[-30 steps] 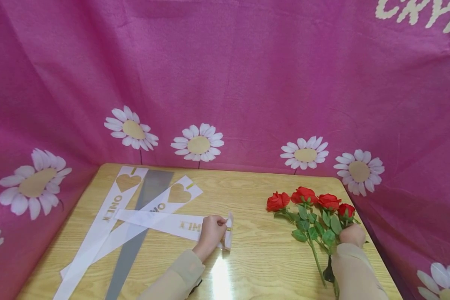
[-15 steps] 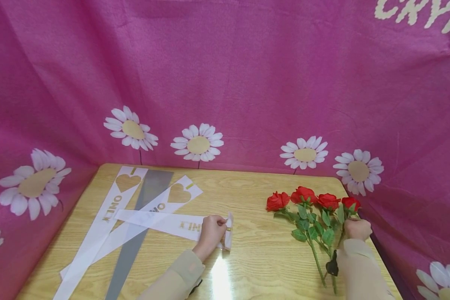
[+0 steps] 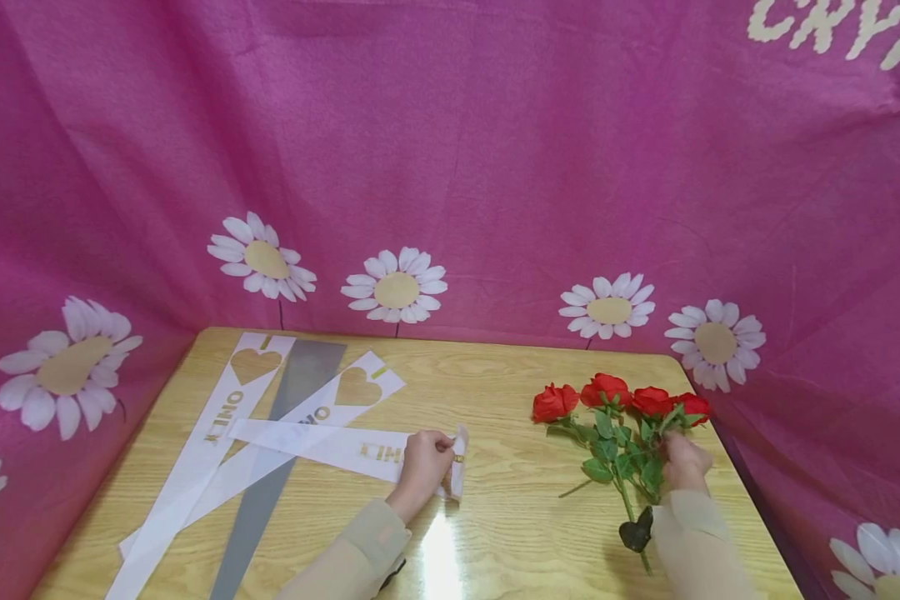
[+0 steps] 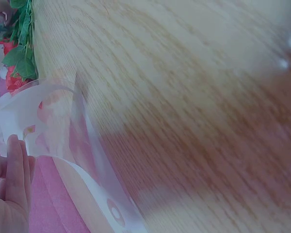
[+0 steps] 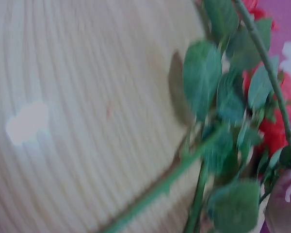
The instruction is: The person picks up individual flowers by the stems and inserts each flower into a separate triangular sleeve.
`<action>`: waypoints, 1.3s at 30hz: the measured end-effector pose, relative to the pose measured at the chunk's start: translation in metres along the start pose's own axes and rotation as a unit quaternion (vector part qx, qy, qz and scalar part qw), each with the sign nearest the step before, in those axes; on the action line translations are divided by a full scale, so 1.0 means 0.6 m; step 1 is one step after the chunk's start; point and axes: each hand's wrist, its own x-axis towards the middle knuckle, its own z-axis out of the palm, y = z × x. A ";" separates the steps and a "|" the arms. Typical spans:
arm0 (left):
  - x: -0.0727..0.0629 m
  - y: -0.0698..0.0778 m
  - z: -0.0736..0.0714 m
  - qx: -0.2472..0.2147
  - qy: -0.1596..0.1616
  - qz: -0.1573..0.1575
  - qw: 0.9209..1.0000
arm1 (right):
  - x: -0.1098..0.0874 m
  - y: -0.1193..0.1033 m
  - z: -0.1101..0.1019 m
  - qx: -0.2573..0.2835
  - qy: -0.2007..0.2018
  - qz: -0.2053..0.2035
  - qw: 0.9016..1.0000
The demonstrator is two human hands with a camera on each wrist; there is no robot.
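Observation:
In the head view my left hand [image 3: 423, 467] pinches the wide end of a translucent white flower sleeve [image 3: 311, 440] with gold "ONLY" lettering. The left wrist view shows the sleeve's mouth [image 4: 63, 87] bowed apart beside the fingers. My right hand [image 3: 686, 462] grips a red artificial rose [image 3: 692, 407] just under its bloom, its green stem [image 5: 262, 48] slanting across the others. Beside it lie several red roses [image 3: 555, 403] with leafy stems, their blooms in a row. Fingers and leaves hide part of the gripped stem.
Two white flower sleeves [image 3: 157, 500] with gold hearts lie crossed at the left of the wooden table [image 3: 495, 533]. A grey strip [image 3: 258, 517] lies under them. A pink cloth with daisies [image 3: 457, 167] hangs behind the table.
My right hand has moved left with the rose, over the other roses, and its stem now tilts across theirs. The left hand stays at the sleeve's end.

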 end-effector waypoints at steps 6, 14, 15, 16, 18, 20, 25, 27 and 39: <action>0.000 0.000 0.001 -0.004 -0.004 -0.005 1.000 | -0.073 -0.016 0.035 0.147 -0.038 0.030 0.988; -0.001 0.003 0.003 -0.010 -0.006 -0.006 1.000 | -0.132 -0.029 0.076 0.216 -0.088 0.008 0.972; -0.001 0.003 0.003 -0.011 -0.006 -0.005 1.000 | -0.140 -0.031 0.081 0.220 -0.091 0.002 0.971; -0.001 0.004 0.003 -0.012 -0.006 -0.004 1.000 | -0.148 -0.034 0.086 0.223 -0.098 -0.009 0.970; -0.002 0.005 0.003 -0.012 -0.006 -0.004 1.000 | -0.164 -0.038 0.096 0.221 -0.108 -0.026 0.969; -0.002 0.005 0.004 -0.012 -0.007 -0.003 1.000 | -0.182 -0.043 0.104 0.209 -0.119 -0.047 0.970; -0.002 0.007 0.005 -0.011 -0.007 -0.001 1.000 | -0.225 -0.052 0.123 0.227 -0.144 -0.112 0.957; -0.001 0.008 0.005 -0.011 -0.008 0.000 1.000 | -0.241 -0.054 0.131 0.243 -0.153 -0.142 0.947; -0.002 0.016 0.010 -0.009 -0.017 0.005 1.000 | -0.320 -0.053 0.166 0.172 -0.194 -0.293 0.920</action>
